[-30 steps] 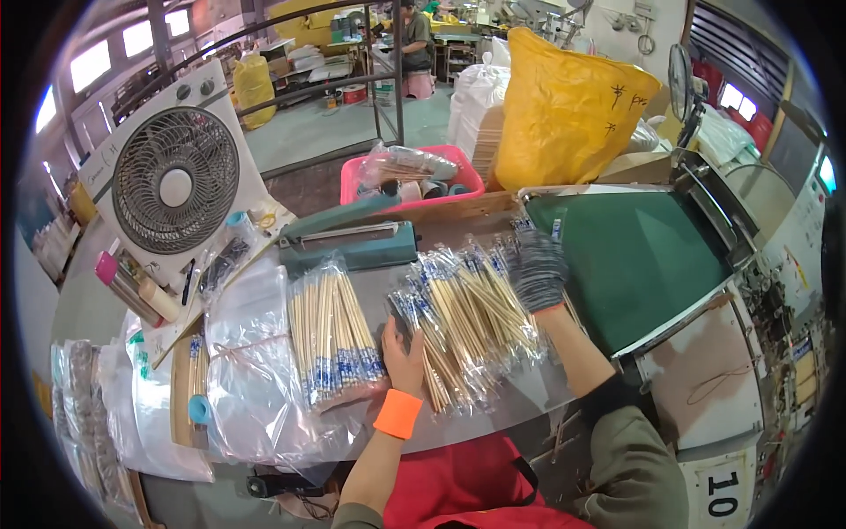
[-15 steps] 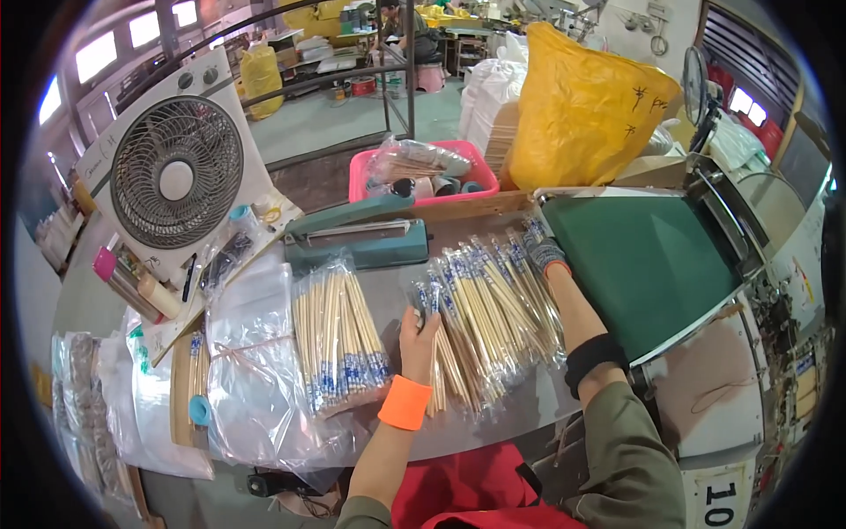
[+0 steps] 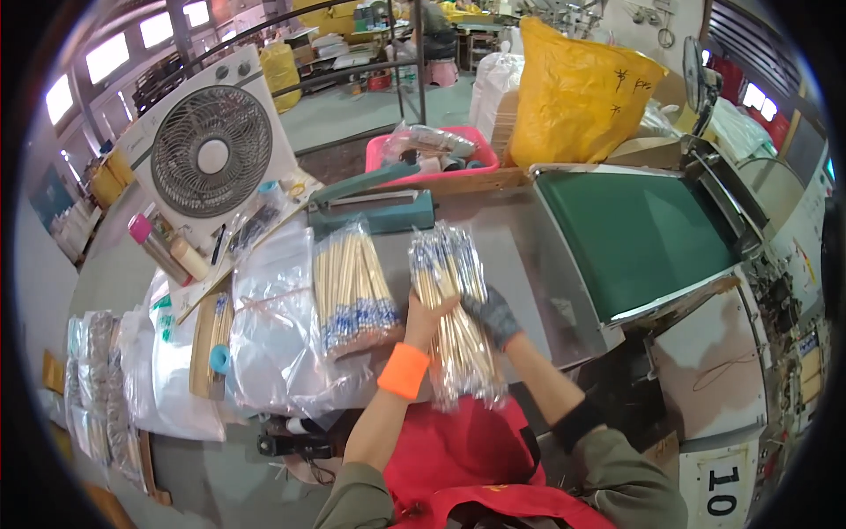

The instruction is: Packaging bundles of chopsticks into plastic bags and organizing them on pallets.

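Note:
A thick bundle of plastic-wrapped chopsticks (image 3: 458, 339) with blue-printed upper ends is squeezed between my two hands at the table's front edge. My left hand (image 3: 426, 316), bare with an orange wristband, is closed round its left side, the thumb lying across the front. On the other side my right hand (image 3: 495, 317), in a grey knit glove, presses against the bundle; its fingertips are partly hidden behind the packets. Left of my hands, a second pile of wrapped chopsticks (image 3: 352, 278) lies on the table with its blue ends toward me.
A teal bag sealer (image 3: 383, 214) stands behind the piles. Clear plastic bags (image 3: 275, 304) lie left. A green conveyor belt (image 3: 639, 234) borders the right side. Farther back are a pink basket (image 3: 485, 152), a yellow sack (image 3: 586, 97) and a box fan (image 3: 211, 157).
The chopsticks that lay spread across the right of the table are now gathered into one bundle between my hands. My right hand has come in leftward and nearer to me.

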Tool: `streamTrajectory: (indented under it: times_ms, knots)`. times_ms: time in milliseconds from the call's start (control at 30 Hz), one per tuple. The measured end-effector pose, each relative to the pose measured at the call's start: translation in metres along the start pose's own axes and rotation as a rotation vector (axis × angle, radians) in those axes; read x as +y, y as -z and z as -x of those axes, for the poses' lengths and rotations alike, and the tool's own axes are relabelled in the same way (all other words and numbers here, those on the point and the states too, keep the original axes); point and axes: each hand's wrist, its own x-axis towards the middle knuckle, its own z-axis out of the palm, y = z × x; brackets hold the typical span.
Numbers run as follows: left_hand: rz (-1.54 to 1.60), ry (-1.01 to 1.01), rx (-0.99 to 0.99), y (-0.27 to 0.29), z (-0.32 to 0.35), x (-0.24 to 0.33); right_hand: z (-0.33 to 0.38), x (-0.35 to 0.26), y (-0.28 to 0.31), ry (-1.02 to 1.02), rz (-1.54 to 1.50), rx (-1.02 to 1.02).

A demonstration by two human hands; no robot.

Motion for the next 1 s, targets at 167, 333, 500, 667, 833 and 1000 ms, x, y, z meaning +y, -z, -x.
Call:
streamTrajectory:
  times_ms: [167, 333, 500, 667, 833, 1000]
  knots:
    - [-0.186, -0.084, -0.073, 0.035, 0.192, 0.001, 0.180, 0.032, -0.036, 0.096, 0.034, 0.069]
    - [-0.192, 0.137, -0.081, 0.035, 0.210, 0.012, 0.191, 0.049, -0.033, -0.041, -0.001, -0.083]
    - [0.049, 0.279, -0.301, 0.033, 0.189, 0.027, 0.118, 0.000, -0.005, 0.128, -0.063, -0.187]
    - [-0.414, -0.046, -0.040, -0.006, 0.191, 0.018, 0.113, -0.032, -0.021, 0.332, 0.701, -0.562]
    - [-0.805, -0.100, 0.219, -0.006, 0.189, 0.024, 0.092, -0.018, -0.037, 0.137, 0.175, -0.724]
    - [-1.015, -0.135, -0.002, 0.096, 0.175, 0.051, 0.084, -0.008, -0.042, -0.055, 0.083, -0.730]
